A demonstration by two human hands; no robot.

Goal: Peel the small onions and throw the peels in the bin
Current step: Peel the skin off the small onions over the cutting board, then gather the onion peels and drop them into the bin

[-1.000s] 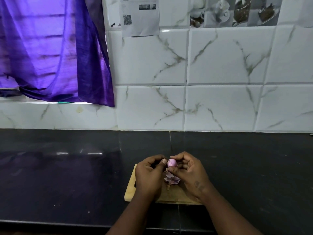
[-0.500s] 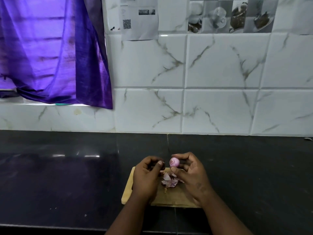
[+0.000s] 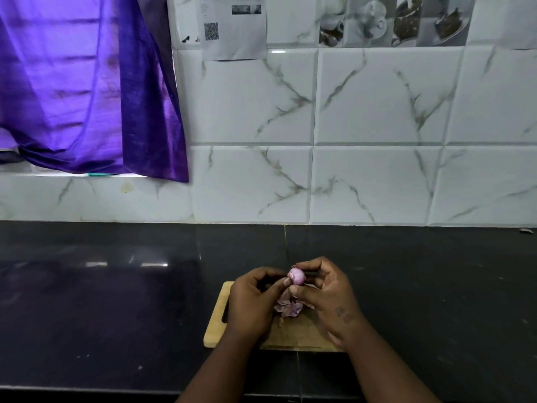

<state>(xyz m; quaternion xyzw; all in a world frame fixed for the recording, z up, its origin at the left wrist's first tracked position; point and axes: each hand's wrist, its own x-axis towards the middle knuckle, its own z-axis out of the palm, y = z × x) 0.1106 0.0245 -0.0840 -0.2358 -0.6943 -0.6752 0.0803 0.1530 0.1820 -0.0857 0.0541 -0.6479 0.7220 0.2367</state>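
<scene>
The small onion [image 3: 297, 277] is round, pale pink and glossy, its skin mostly off, with a ringed cut end facing the left thumb tip. The right hand [image 3: 328, 298] pinches it between curled fingertips and thumb; the left hand [image 3: 252, 301] curls beside it, thumb touching it. Purple peels [image 3: 287, 309] lie below the fingers on a wooden board [image 3: 216, 327].

We see a paper sheet [image 3: 234, 27] on the far tiled wall [image 3: 377, 112]; it bears a QR code [image 3: 211, 31], but we can read none of its small print.
</scene>
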